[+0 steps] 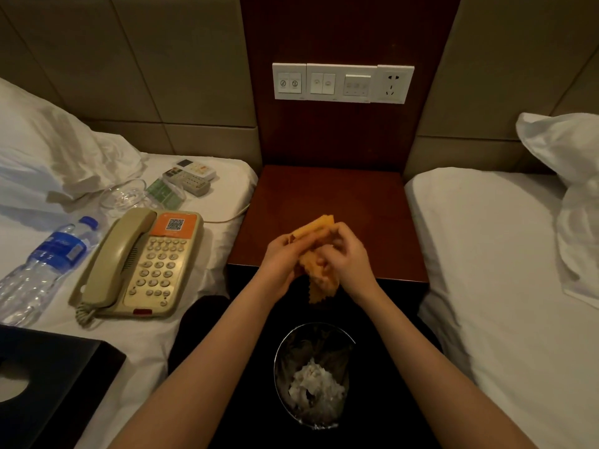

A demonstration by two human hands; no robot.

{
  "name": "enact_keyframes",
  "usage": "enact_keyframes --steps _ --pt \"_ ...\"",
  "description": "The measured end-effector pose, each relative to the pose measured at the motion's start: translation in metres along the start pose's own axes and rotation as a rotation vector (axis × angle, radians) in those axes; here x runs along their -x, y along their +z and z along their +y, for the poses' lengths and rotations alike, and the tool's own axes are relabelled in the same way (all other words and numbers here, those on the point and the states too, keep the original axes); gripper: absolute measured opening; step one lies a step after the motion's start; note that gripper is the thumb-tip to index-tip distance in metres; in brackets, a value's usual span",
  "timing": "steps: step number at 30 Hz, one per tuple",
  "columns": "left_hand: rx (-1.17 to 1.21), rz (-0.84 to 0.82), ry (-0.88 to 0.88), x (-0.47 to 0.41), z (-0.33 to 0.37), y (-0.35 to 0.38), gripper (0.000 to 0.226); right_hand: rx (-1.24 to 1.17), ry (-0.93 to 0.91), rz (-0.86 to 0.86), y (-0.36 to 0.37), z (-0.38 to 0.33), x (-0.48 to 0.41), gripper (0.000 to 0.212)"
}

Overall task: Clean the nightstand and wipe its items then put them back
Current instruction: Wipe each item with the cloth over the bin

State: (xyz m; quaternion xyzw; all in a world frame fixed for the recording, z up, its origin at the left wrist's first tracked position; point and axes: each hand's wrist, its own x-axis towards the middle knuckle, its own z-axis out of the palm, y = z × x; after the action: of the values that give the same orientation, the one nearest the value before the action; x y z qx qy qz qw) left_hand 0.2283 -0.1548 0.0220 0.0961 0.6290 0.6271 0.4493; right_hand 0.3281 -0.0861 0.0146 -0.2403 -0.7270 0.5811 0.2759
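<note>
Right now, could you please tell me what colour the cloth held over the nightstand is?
The cloth is orange-yellow with a zigzag-cut edge, held in both hands; the head view shows it.

1. we see only our two arms, from the forearms down to the fingers; the rest of the body lies outside the view.
2. our left forearm [207,361] is bare along all that shows, uncovered through the wrist to the left hand [280,259].
3. our right forearm [431,361] is bare in the same way, through the wrist to the right hand [348,260].
4. both arms look slim and smooth; the dim light blurs the finer detail of the fingers.
</note>
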Motion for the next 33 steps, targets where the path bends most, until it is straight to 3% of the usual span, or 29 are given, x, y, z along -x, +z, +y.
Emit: enact_keyframes --steps 4,8,12,14,17,21,26,29,33 --pt "0.006 0.07 -0.028 -0.008 0.013 0.001 0.024 -0.193 0.153 0.245 -0.028 0.011 -0.011 0.021" --pt "0.012 -0.018 -0.054 -0.012 0.024 0.016 0.027 -0.359 0.44 0.093 -0.059 0.029 -0.021 0.066" --pt "0.036 -0.078 -0.126 -0.02 0.026 0.038 0.01 -0.565 0.499 -0.007 -0.076 0.042 -0.017 0.05" --pt "0.015 -0.089 -0.155 -0.023 0.026 0.053 0.008 -0.553 0.515 0.023 -0.083 0.044 -0.015 0.054" --pt "-0.015 -0.106 -0.201 -0.03 0.023 0.078 0.006 -0.476 0.522 0.149 -0.099 0.045 -0.012 0.052" --pt "-0.02 -0.127 -0.18 -0.045 0.008 0.118 0.039 -0.463 0.519 0.346 -0.134 0.049 -0.002 0.043" --pt "-0.035 -0.247 -0.293 -0.052 -0.017 0.169 0.008 -0.458 0.521 0.49 -0.182 0.057 0.017 0.033" --pt "-0.032 -0.237 -0.338 -0.06 -0.032 0.196 0.008 -0.44 0.512 0.593 -0.207 0.064 0.028 0.034" --pt "-0.085 -0.277 -0.282 -0.069 -0.049 0.231 0.027 -0.386 0.498 0.729 -0.233 0.072 0.041 0.034"
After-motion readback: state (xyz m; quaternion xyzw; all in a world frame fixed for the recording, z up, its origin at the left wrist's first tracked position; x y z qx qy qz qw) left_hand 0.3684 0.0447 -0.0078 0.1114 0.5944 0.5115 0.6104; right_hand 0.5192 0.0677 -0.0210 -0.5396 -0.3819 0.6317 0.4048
